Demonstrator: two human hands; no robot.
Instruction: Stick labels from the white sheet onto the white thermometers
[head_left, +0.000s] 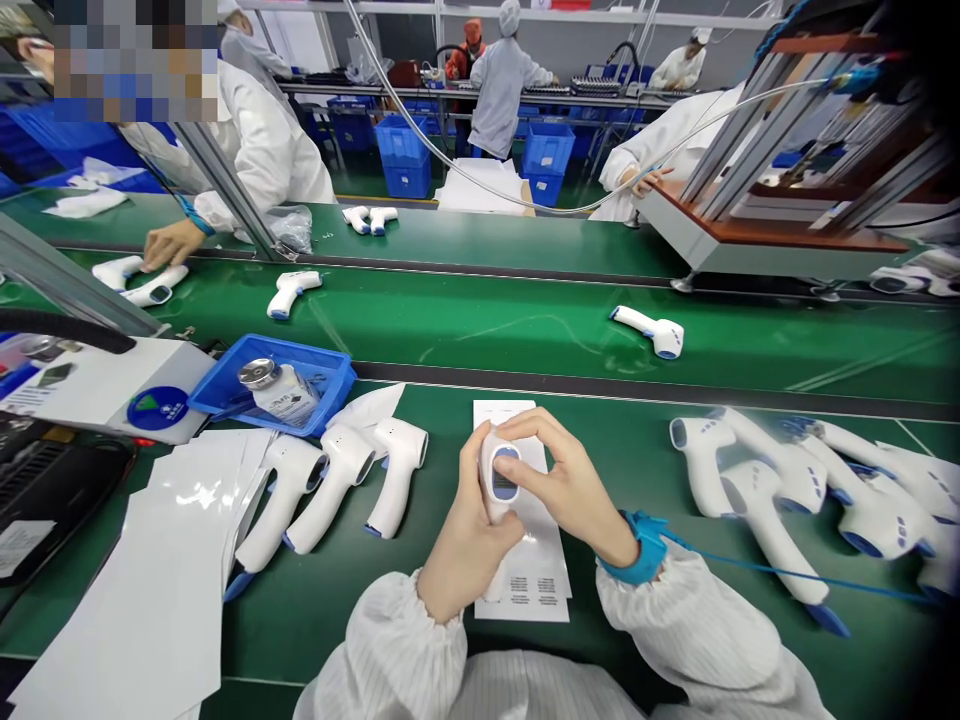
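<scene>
Over a paper leaflet [521, 590], infrared thermometer [501, 478], held between left hand [469, 525], right hand [566, 485]

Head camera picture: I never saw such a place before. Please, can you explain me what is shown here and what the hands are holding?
This picture comes from a camera worn on a person's head, looking down at their own hands. The left hand and right hand together hold a white thermometer over a printed sheet. A blue strap circles the right wrist. On the green belt lie more thermometers, and a blue tray sits just beyond them. Farther away, on the next belt, a co-worker's hand is at two other thermometers.
</scene>
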